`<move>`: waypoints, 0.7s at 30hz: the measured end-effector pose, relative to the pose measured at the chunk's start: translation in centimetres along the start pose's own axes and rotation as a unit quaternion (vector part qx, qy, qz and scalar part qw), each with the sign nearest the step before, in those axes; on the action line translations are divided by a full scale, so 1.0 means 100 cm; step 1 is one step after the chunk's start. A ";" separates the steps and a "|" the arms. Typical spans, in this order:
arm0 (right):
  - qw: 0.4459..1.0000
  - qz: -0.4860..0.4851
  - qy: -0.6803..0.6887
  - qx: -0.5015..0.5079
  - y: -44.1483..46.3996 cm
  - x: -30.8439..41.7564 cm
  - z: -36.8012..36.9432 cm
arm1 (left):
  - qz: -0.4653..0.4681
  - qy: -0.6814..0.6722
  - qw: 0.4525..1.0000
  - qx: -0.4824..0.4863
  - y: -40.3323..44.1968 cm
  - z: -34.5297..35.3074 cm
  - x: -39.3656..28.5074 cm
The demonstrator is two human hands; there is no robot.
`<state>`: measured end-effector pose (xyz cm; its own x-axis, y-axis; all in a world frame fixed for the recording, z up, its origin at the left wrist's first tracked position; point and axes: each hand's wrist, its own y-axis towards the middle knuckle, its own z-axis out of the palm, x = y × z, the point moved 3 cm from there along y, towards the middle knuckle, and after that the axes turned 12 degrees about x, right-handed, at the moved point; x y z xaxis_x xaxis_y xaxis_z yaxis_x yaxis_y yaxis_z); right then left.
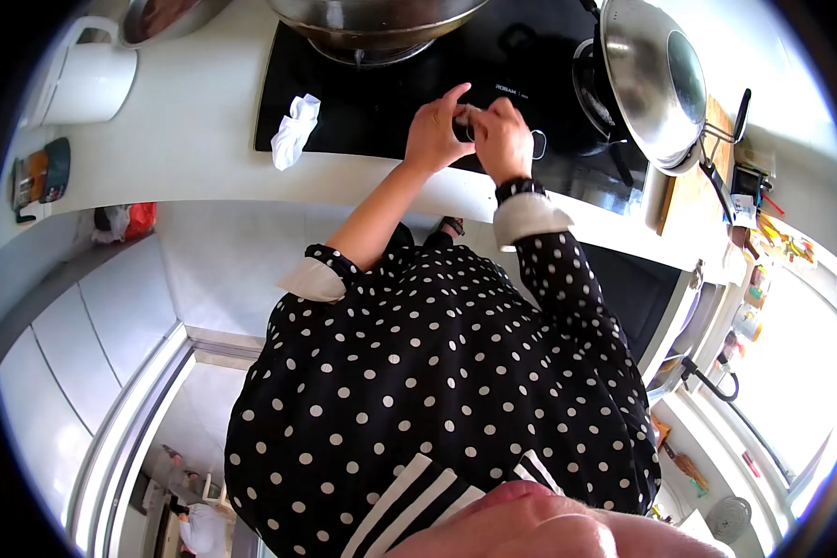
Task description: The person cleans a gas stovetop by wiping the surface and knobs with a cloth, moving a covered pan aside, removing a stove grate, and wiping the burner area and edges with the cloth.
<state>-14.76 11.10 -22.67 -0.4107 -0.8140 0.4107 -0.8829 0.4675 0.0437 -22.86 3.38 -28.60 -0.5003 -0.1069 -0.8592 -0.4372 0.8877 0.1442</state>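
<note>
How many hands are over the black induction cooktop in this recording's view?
2. The left hand is over the near part of the black cooktop, and the right hand is close on its right. Both show clearly, though some fingers are hidden.

1. Daylight enters from the window (795, 358), blown-out white, beyond the right end of the counter (186, 121).
2. Glare sits on the cooktop (381, 116) near the counter's front edge.
3. Wide-lens distortion curves that edge; frame corners go black.

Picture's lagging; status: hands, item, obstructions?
Left hand and right hand close together over black cooktop. Small item between them, unclear. Crumpled white wad left, clear of hands.
</note>
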 end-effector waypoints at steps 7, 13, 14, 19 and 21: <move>0.998 0.005 0.065 0.019 -0.043 0.011 0.004 | 0.033 0.028 0.999 -0.013 0.002 0.003 0.001; 0.937 0.156 0.312 -0.017 -0.077 -0.039 -0.029 | 0.021 0.019 0.999 0.020 -0.005 -0.009 -0.013; 0.944 0.155 0.288 -0.054 -0.077 -0.044 -0.038 | 0.023 0.022 1.000 0.001 -0.009 -0.013 -0.020; 0.933 0.049 0.347 -0.077 -0.046 -0.049 -0.064 | -0.086 -0.352 0.932 0.010 0.010 -0.007 -0.069; 0.899 0.055 0.431 -0.055 -0.045 -0.052 -0.061 | -0.046 -0.376 0.925 0.027 0.028 0.009 -0.072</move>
<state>-7.26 15.34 -19.39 -0.1235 -0.2129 0.9692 -0.8008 0.5982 0.0293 -19.81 7.08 -22.39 0.2076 0.1409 -0.9680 -0.4032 0.9139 0.0466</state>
